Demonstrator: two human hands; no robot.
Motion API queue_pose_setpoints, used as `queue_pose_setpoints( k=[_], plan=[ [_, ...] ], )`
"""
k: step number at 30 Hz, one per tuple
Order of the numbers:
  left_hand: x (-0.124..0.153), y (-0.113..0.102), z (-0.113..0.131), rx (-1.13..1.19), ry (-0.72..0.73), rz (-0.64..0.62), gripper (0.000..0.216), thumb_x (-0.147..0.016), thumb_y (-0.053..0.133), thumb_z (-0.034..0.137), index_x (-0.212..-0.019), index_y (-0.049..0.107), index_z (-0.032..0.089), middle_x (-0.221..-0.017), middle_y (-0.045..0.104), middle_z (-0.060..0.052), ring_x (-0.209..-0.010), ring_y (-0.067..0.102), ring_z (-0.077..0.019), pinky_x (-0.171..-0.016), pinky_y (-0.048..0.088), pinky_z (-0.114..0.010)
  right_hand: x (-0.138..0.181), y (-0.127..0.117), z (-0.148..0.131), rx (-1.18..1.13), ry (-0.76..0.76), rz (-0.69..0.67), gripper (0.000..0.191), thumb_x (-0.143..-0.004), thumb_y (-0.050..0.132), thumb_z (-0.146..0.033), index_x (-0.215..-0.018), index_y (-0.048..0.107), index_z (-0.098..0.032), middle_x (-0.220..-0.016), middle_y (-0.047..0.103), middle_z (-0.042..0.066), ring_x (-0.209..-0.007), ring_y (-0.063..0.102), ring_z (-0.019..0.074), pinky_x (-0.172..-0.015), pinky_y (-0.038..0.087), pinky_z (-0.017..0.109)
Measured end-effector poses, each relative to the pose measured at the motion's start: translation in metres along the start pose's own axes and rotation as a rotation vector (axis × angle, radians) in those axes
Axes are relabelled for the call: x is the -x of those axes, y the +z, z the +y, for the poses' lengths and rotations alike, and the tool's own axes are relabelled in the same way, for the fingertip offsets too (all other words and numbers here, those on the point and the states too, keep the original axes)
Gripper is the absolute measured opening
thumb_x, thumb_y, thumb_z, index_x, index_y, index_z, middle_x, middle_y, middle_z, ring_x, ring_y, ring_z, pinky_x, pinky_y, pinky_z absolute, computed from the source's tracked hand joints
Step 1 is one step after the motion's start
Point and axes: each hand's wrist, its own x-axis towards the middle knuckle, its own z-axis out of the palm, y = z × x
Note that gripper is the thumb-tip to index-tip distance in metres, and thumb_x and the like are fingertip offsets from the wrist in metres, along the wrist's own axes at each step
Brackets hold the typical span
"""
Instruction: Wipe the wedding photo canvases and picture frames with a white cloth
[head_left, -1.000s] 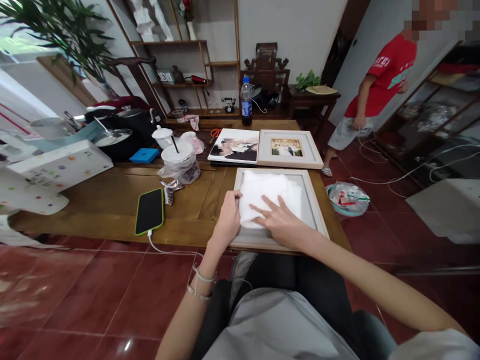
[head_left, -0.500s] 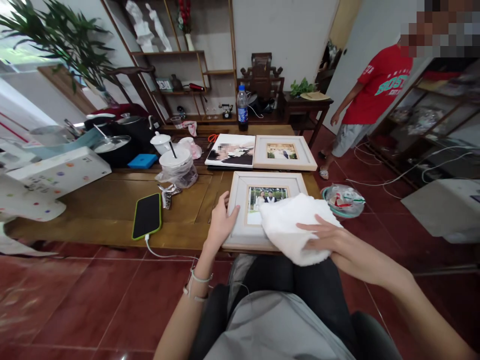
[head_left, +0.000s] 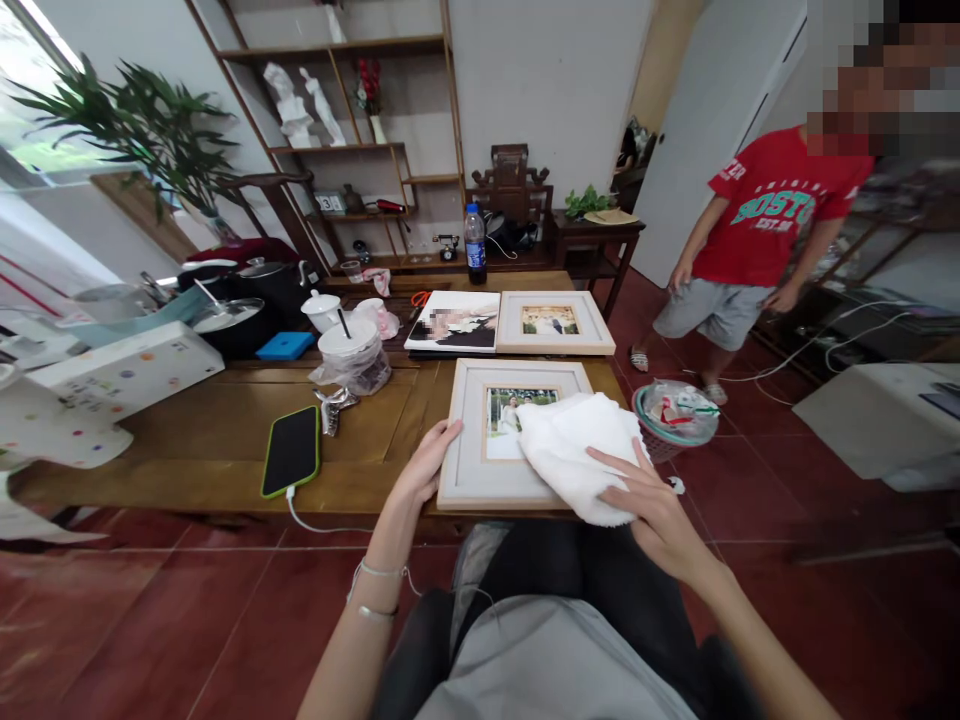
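A picture frame (head_left: 465, 475) with a pale wooden edge and a white mat lies flat at the table's near edge, around a photo (head_left: 501, 412) of a figure in white outdoors. My left hand (head_left: 426, 462) grips its left edge, thumb on the edge and fingers curled at the side. On the frame's right half lies a bunched white cloth (head_left: 574, 440), which hides part of the photo. My right hand (head_left: 649, 505) holds the cloth against the frame, fingers over its right side. Behind are a second framed photo (head_left: 600, 322) and a white photo panel (head_left: 487, 310).
To the left on the table (head_left: 195, 430) are a charging phone (head_left: 291, 452), a bagged cup (head_left: 352, 350), a blue box (head_left: 285, 346) and a white carton (head_left: 135, 375). A bottle (head_left: 475, 245) stands behind. Right of the table are a bin (head_left: 675, 420) and a person in red (head_left: 772, 210).
The view has tilted up a little. My left hand sits lower along the frame's edge, and the cloth has moved left over more of the photo. The person in red has turned more toward me.
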Motion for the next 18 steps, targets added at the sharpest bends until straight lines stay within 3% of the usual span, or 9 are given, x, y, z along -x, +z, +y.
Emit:
queue_pose_setpoints(
  k=[5,9,11,14,18],
  plan=[
    [0.009,-0.007,0.010,0.037,0.093,0.130,0.039,-0.058,0.078,0.038,-0.082,0.059,0.014,-0.067,0.065,0.000,-0.057,0.061,-0.0137,-0.055,0.047,-0.023,0.008,-0.004,0.006,-0.063,0.008,0.205,0.033,-0.076,0.043,-0.004,-0.085,0.067,-0.025,-0.101,0.071,0.003,-0.120,0.051,0.0259,-0.107,0.019,0.065],
    [0.028,-0.019,0.031,0.037,0.199,0.197,0.042,-0.057,0.078,0.038,-0.088,0.060,0.015,-0.069,0.065,0.001,-0.059,0.062,-0.0136,-0.055,0.047,-0.022,0.022,0.000,0.012,-0.016,0.035,0.435,0.034,-0.071,0.045,-0.003,-0.085,0.066,-0.026,-0.093,0.071,0.001,-0.118,0.052,0.0276,-0.103,0.029,0.065],
    [0.039,-0.024,0.041,0.031,0.238,0.234,0.044,-0.057,0.078,0.038,-0.091,0.060,0.015,-0.071,0.066,0.001,-0.062,0.063,-0.0145,-0.057,0.049,-0.022,0.029,0.006,0.015,0.044,0.045,0.477,0.036,-0.069,0.044,-0.001,-0.086,0.066,-0.025,-0.095,0.071,0.002,-0.119,0.051,0.0278,-0.102,0.031,0.064],
    [0.053,-0.031,0.053,0.044,0.294,0.284,0.040,-0.060,0.076,0.036,-0.092,0.061,0.016,-0.072,0.067,0.001,-0.064,0.065,-0.0150,-0.060,0.051,-0.023,0.036,0.014,0.016,0.159,0.032,0.391,0.040,-0.067,0.043,-0.001,-0.090,0.066,-0.023,-0.104,0.070,0.004,-0.122,0.049,0.0280,-0.102,0.032,0.062],
    [0.066,-0.038,0.063,0.085,0.304,0.361,0.032,-0.069,0.070,0.029,-0.097,0.063,0.016,-0.076,0.069,-0.002,-0.068,0.067,-0.0174,-0.063,0.054,-0.025,0.032,0.015,0.007,0.249,0.047,0.149,0.045,-0.065,0.041,0.000,-0.092,0.067,-0.024,-0.120,0.064,0.004,-0.127,0.042,0.0275,-0.105,0.027,0.062]
  ],
)
